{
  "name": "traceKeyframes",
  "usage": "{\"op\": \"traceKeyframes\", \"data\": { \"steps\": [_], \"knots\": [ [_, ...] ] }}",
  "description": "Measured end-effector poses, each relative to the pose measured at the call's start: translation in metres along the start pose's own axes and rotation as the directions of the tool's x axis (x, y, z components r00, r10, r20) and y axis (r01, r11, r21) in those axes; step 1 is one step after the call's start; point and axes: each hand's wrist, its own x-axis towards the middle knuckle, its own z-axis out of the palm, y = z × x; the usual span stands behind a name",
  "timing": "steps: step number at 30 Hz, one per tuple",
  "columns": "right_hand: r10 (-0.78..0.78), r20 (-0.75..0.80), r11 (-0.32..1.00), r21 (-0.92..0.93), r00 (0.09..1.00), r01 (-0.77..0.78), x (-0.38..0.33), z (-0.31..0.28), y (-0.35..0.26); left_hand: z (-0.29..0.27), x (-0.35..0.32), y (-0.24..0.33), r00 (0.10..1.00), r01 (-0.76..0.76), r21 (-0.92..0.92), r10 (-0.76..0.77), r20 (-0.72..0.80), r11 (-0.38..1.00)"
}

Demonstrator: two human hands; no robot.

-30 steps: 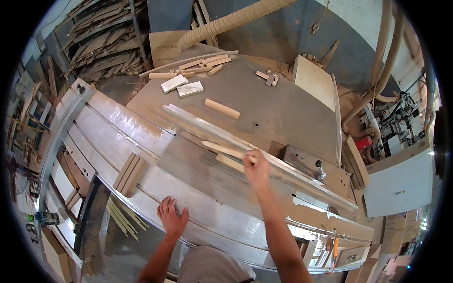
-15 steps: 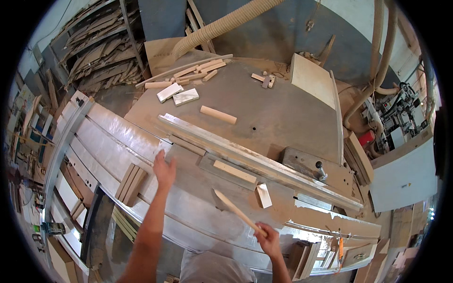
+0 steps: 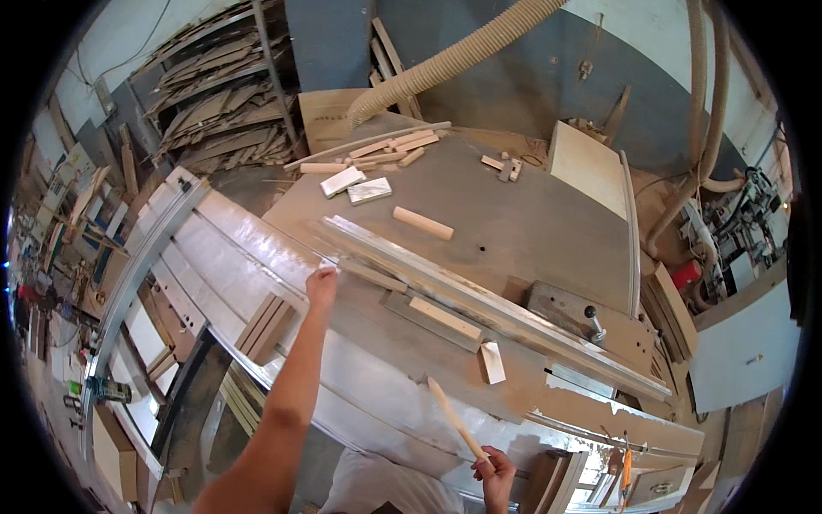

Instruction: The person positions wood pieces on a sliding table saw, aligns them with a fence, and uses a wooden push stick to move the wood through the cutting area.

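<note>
My right hand (image 3: 494,469), low in the view, grips the near end of a pale wooden stick (image 3: 456,419). The stick's narrow tip points forward over the metal saw table (image 3: 390,377). Farther forward on the left, my left hand (image 3: 322,288) has its fingers closed close to the end of a thin wooden strip (image 3: 374,275) lying along the metal fence (image 3: 479,287). Whatever those fingers hold, if anything, is hidden. To the right of that strip, a short pale wood bar (image 3: 444,318) rests on a flat dark board, and a white-faced block (image 3: 492,362) stands beside its end.
Beyond the fence lie a wooden bar (image 3: 423,223), two white blocks (image 3: 370,191) and several cut pieces. Stacked boards (image 3: 265,328) sit left of my left forearm. A lever knob (image 3: 591,313) rises at the fence's right. A ribbed hose (image 3: 454,60) hangs overhead.
My left hand has moved forward toward the strip's end, and its spread fingers have closed. My right hand has drawn back with the stick, which now points more steeply forward. The view has shifted.
</note>
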Motion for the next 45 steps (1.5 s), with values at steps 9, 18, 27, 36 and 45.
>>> {"op": "traceKeyframes", "data": {
  "steps": [9, 18, 27, 36, 45],
  "knots": [
    [-0.014, 0.094, 0.995, -0.094, 0.995, 0.022, 0.007, -0.013, -0.013, -0.069, -0.081, -0.020, 0.989, -0.102, 0.055, 0.107, -0.102, 0.993],
    [-0.071, 0.075, 0.983, -0.166, 0.995, 0.082, -0.020, -0.019, -0.030, 0.016, -0.075, 0.060, 0.812, -0.584, 0.593, 0.396, 0.429, 0.554],
    [-0.026, -0.023, 0.996, -0.090, 0.999, 0.024, -0.025, -0.029, 0.001, 0.051, -0.025, 0.048, 0.607, -0.791, 0.601, 0.263, 0.750, 0.116],
    [0.032, -0.032, 0.996, -0.078, 0.999, -0.035, -0.009, -0.024, 0.001, -0.003, -0.040, 0.063, 0.687, -0.708, 0.676, 0.418, 0.594, 0.202],
    [0.006, 0.070, 0.999, -0.051, 0.998, -0.003, 0.002, -0.018, 0.008, -0.118, -0.177, 0.006, 0.917, -0.300, 0.755, 0.394, 0.060, 0.583]
  ]
}}
